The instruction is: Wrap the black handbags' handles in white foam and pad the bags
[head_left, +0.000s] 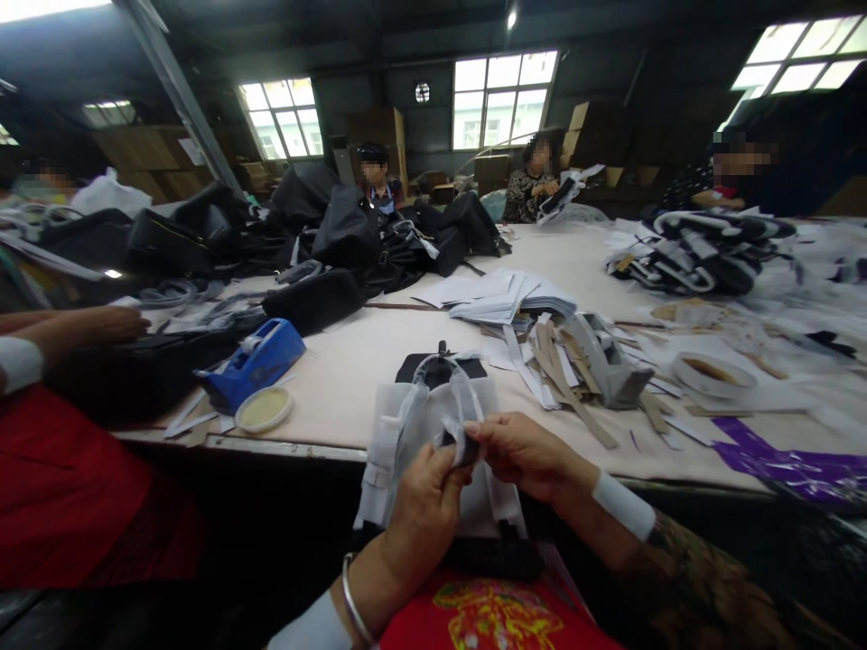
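Note:
A black bag (pixel 501 557) leans against the table edge in front of me, its back covered with translucent white wrapping sheet (pixel 379 460). A wrapped strap (pixel 464 397) loops down from its top, near the small black top handle (pixel 442 350). My left hand (pixel 430 492) is closed round the lower part of that strap, where a dark piece shows. From the other side my right hand (pixel 521 449) pinches the same strap between thumb and fingers. The two hands almost touch each other, and the fingertips of my left hand are partly hidden.
A blue tape dispenser (pixel 254 366) and a tape roll (pixel 264 409) lie at left, near another person's hand (pixel 112 323). A grey tape dispenser (pixel 610 361), cardboard strips (pixel 562 370) and stacked white sheets (pixel 515 296) are at right. Black bags (pixel 339 230) pile up behind.

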Action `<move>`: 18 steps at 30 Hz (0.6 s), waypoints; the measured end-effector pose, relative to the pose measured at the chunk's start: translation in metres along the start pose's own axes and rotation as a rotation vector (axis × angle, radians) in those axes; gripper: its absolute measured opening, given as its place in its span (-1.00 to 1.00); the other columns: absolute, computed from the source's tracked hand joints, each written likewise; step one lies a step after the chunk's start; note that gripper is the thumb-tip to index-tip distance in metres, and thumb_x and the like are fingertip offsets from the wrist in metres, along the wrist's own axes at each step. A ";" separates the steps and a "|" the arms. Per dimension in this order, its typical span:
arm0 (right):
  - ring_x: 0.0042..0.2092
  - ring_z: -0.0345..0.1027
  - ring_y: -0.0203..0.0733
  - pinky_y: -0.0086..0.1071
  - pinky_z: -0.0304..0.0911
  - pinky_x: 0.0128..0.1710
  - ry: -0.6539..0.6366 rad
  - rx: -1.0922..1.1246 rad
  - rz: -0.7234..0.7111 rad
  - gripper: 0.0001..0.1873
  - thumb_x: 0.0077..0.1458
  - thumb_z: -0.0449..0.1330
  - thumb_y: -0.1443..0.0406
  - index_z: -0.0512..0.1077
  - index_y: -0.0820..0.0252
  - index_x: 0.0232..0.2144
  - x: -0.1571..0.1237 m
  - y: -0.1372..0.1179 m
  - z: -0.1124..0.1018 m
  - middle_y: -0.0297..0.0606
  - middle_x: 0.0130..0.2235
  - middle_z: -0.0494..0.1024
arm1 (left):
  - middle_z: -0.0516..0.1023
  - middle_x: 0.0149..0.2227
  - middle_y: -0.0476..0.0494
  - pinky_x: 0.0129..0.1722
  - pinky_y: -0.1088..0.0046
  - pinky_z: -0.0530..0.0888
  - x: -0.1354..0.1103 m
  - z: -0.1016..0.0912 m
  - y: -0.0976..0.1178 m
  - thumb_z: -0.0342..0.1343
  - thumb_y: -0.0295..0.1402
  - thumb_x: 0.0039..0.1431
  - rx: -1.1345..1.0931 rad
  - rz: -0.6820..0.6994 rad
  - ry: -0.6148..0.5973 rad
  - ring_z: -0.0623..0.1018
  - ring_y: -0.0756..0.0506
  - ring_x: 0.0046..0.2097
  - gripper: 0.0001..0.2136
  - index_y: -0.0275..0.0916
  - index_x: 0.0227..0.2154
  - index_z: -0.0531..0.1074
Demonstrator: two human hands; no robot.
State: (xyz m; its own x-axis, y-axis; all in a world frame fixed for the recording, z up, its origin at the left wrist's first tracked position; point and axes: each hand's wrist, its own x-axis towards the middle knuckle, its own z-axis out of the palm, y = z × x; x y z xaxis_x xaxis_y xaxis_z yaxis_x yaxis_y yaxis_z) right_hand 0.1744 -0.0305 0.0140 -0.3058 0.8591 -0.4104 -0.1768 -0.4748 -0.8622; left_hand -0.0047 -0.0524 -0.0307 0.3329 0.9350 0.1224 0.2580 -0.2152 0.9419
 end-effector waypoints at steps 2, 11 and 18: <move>-0.66 -0.19 -0.50 -0.47 -0.33 -0.66 0.051 0.017 -0.030 -0.57 -0.17 0.41 0.04 0.34 0.23 -0.56 0.004 0.004 0.005 -0.53 -0.69 0.19 | 0.48 -0.15 -0.20 -0.40 0.45 0.57 0.001 -0.002 0.003 0.03 -0.29 0.29 -0.112 -0.080 -0.081 0.59 -0.12 -0.21 -0.78 -0.19 -0.11 0.50; -0.50 0.22 -0.31 -0.42 0.12 -0.50 0.203 -0.596 -0.502 -0.67 0.10 0.19 0.19 0.39 0.20 -0.64 0.002 0.014 0.003 -0.38 -0.60 0.39 | 0.49 -0.31 -0.17 -0.46 0.44 0.59 0.016 0.005 0.013 0.05 -0.14 0.26 -0.321 -0.207 -0.034 0.58 -0.10 -0.30 -0.69 -0.34 -0.23 0.45; -0.29 0.46 -0.12 -0.31 0.29 -0.28 0.546 -0.918 -0.368 -0.65 0.16 0.16 0.08 0.53 0.20 -0.18 -0.038 0.027 -0.033 -0.17 -0.27 0.62 | 0.45 -0.34 -0.11 -0.48 0.44 0.59 0.009 0.003 0.005 -0.02 -0.17 0.30 -0.189 -0.204 0.012 0.58 -0.04 -0.39 -0.72 -0.30 -0.32 0.41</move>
State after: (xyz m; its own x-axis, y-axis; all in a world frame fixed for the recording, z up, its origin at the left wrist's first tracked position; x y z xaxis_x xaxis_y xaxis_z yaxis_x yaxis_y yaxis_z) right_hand 0.2121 -0.0701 -0.0037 0.1127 0.9931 0.0326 0.6518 -0.0492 -0.7568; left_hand 0.0020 -0.0456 -0.0253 0.2808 0.9570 -0.0728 0.1448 0.0327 0.9889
